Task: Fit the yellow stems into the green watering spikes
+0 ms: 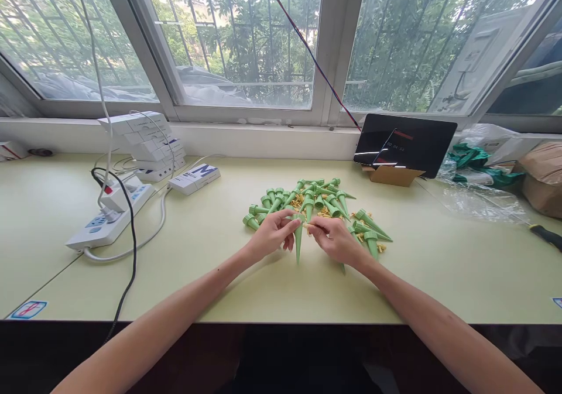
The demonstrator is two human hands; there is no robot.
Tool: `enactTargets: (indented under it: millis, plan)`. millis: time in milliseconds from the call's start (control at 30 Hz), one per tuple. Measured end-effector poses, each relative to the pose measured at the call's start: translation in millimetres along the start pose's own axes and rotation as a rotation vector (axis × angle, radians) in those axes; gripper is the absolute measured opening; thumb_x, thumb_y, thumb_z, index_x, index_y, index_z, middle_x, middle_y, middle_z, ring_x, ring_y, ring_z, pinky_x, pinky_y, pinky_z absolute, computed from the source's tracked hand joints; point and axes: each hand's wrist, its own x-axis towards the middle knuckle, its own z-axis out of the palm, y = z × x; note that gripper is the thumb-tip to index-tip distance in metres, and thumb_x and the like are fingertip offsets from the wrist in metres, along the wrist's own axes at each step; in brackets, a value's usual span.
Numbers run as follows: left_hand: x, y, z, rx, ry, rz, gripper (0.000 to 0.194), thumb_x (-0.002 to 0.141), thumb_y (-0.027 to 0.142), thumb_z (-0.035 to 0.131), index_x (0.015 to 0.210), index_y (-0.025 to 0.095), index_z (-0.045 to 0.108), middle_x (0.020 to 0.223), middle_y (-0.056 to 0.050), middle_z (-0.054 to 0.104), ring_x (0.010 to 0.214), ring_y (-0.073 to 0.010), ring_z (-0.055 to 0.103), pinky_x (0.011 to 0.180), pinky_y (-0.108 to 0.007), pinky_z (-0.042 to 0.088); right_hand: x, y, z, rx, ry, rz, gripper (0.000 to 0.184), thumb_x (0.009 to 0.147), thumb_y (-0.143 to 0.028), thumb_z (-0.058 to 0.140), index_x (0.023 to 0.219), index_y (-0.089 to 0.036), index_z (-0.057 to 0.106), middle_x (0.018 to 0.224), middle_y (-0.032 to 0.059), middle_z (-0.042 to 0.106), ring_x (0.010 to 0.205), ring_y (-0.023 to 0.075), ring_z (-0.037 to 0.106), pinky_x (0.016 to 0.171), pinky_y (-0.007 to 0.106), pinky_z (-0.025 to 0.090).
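Between the thumb and fingers of my left hand [277, 230] is a green plastic plant watering spike [298, 243], its pointed end hanging down. My right hand [332, 239] pinches a small yellow plastic piece [307, 226] close to the upper part of that spike; whether the two touch, I cannot tell. Behind both hands lies a loose pile of similar green spikes [309, 202] with small yellow pieces [324, 212] scattered among them. A few more green spikes [371, 243] lie to the right of my right hand, some partly covered by it.
A white power strip [109, 218] with cables stands at the left, near stacked white boxes [153, 148] and one flat box [194, 178]. At the back right, a tablet [404, 145] leans on a cardboard stand [390, 175]. Plastic bags [483, 201] and a screwdriver handle [547, 236] lie farther right.
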Motion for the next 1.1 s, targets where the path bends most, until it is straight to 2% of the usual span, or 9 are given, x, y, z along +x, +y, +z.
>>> enactTargets:
  millis: [200,433,567,767,867,1000,1100]
  plan:
    - [2.5,4.1,1.5,-0.115,-0.002,-0.047,0.046,0.088,0.053,0.057,0.114,0.015,0.054,0.057,0.003,0.059,0.044,-0.0097,0.054,0.044,-0.020,0.041,1.0,-3.6,-0.3,0.065,0.035,0.077,0.036,0.098,-0.041,0.041,0.070,-0.020,0.048,0.054,-0.0023,0.047,0.051,0.0124,0.042,0.053,0.026,0.035]
    - [1.2,3.0,0.9,-0.069,-0.055,-0.021,0.034,0.091,0.049,0.055,0.089,0.015,0.053,0.055,0.004,0.054,0.044,-0.0084,0.053,0.044,-0.020,0.039,0.6,-3.6,0.3,0.059,0.062,0.065,0.032,0.098,-0.038,0.042,0.072,-0.020,0.047,0.055,-0.0025,0.048,0.050,0.0118,0.041,0.052,0.026,0.034]
    - [-0.4,2.4,1.4,-0.018,-0.033,0.044,0.030,0.091,0.045,0.057,0.083,0.016,0.052,0.056,0.005,0.051,0.044,-0.0076,0.052,0.044,-0.020,0.038,0.4,-3.4,0.4,0.098,0.038,0.078,0.031,0.097,-0.037,0.043,0.070,-0.020,0.047,0.054,-0.0030,0.048,0.049,0.0115,0.041,0.052,0.026,0.035]
    - [-1.6,2.0,2.1,0.021,-0.002,0.089,0.027,0.089,0.043,0.059,0.093,0.016,0.057,0.066,0.003,0.055,0.044,-0.0071,0.051,0.043,-0.021,0.039,0.8,-1.4,0.3,0.290,-0.070,0.163,0.032,0.097,-0.040,0.042,0.072,-0.021,0.045,0.048,-0.0060,0.044,0.043,0.0103,0.040,0.048,0.024,0.035]
    - [-1.3,2.4,1.6,-0.021,-0.028,0.058,0.028,0.089,0.043,0.060,0.088,0.016,0.055,0.061,0.004,0.054,0.043,-0.0076,0.053,0.044,-0.021,0.039,1.1,-1.5,0.6,0.248,-0.057,0.152,0.032,0.097,-0.039,0.043,0.071,-0.021,0.045,0.050,-0.0051,0.045,0.045,0.0107,0.040,0.050,0.024,0.035]
    - [-0.1,0.9,0.3,-0.111,-0.064,-0.048,0.034,0.087,0.047,0.061,0.078,0.017,0.047,0.055,0.004,0.053,0.044,-0.0083,0.053,0.044,-0.020,0.038,1.7,-1.2,1.4,0.085,0.012,0.055,0.031,0.096,-0.033,0.044,0.067,-0.020,0.044,0.057,-0.0027,0.047,0.053,0.0116,0.040,0.054,0.025,0.034]
    - [0.4,-1.1,-0.6,-0.140,-0.069,-0.075,0.036,0.087,0.048,0.061,0.076,0.017,0.044,0.055,0.004,0.053,0.044,-0.0074,0.051,0.044,-0.020,0.037,1.9,-0.3,2.1,0.033,0.030,0.020,0.030,0.095,-0.031,0.044,0.068,-0.020,0.044,0.058,-0.0027,0.045,0.054,0.0116,0.037,0.054,0.026,0.031]
